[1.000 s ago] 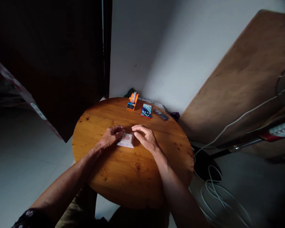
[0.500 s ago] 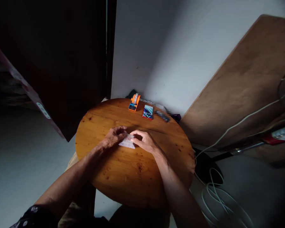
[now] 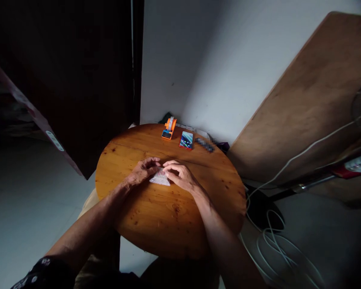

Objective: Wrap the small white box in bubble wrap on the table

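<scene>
A small whitish piece, like folded paper or a plastic packet [image 3: 160, 179] with a faint reddish patch, lies on the round wooden table [image 3: 174, 220]. My left hand [image 3: 142, 170] is at its left upper edge, with the thumb pressed on it and the fingers curled beyond. At the right upper corner, my right hand [image 3: 182, 176] pinches it between thumb and fingers. The far edge of the piece is partly hidden by my fingers. Whether it is paper or plastic I cannot tell.
Toward the back stand an orange tape dispenser [image 3: 169, 129], a phone [image 3: 186, 140] with a lit screen, and a blurred dark long object [image 3: 205, 145]. A wall rises behind. Right of the table are a board [image 3: 301, 80], a black round base [image 3: 263, 210] and coiled pale cable [image 3: 276, 241].
The fingers of my right hand have shifted slightly at the packet's upper corner. My left hand stays at its left side. The view has moved a little.
</scene>
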Available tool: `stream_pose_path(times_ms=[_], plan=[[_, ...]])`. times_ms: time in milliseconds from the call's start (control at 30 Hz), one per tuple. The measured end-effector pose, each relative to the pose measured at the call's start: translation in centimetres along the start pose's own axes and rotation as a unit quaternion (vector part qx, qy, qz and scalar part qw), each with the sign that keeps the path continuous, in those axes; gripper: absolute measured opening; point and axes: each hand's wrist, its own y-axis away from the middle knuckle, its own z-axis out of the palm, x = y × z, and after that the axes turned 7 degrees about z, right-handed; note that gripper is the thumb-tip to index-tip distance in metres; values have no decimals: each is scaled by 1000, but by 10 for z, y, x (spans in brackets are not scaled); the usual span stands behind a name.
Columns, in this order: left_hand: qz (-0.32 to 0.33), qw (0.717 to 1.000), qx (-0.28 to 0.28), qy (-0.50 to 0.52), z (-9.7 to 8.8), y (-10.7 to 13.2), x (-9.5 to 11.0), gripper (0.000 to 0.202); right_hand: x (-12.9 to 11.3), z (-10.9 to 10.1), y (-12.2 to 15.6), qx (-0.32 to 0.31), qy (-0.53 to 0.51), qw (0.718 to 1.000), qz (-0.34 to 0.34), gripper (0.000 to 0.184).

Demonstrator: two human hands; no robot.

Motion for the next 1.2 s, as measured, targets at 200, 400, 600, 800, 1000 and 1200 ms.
stream_pose_path(times_ms=[200, 400, 600, 800, 1000, 1200], plan=[[0, 1000, 11, 19, 1, 0, 1, 51, 3, -7, 0, 45, -91, 993, 51, 17], [17, 995, 82, 55, -3, -3, 0, 48, 32, -6, -1, 122, -150, 965, 175, 23], [14, 982, 171, 81, -9, -7, -1, 42, 55, 9, -2, 193, -144, 949, 204, 31], [23, 979, 185, 79, -9, -6, 2, 39, 55, 15, -4, 231, -138, 942, 202, 30], [4, 981, 189, 42, -11, 0, 14, 30, 55, 20, -5, 250, -110, 939, 207, 24], [143, 958, 219, -117, -55, 59, 58, 34, 60, 27, -6, 258, -94, 937, 214, 22]])
